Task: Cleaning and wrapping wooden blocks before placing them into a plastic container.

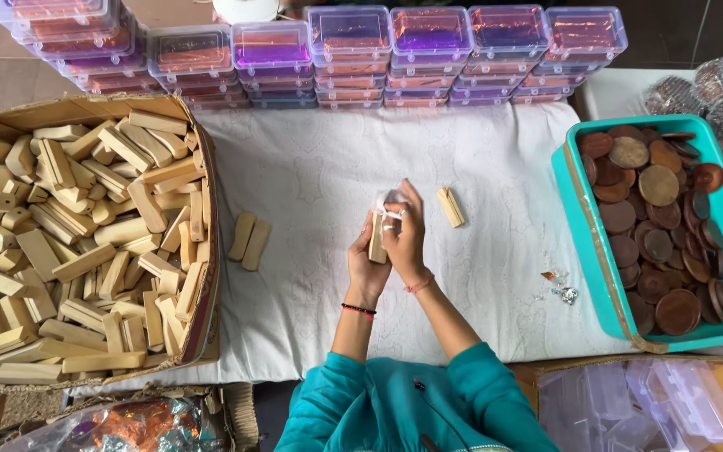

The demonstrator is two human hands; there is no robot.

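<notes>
both hands (387, 243) closed on wood block (376, 238), w/ clear wrap (391, 203)

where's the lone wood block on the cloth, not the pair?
In the head view, the single wooden block lies on the white cloth just right of the hands, between the right hand and the teal tray.

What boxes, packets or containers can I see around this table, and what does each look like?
Cardboard box: left, brown, open, full of pale wooden blocks.
Clear lidded boxes: stacked along the far edge, orange and purple inside.
Teal tray: right, rectangular, holding brown discs.
Empty clear boxes: bottom right.
Small clear bag: in both hands.
</notes>
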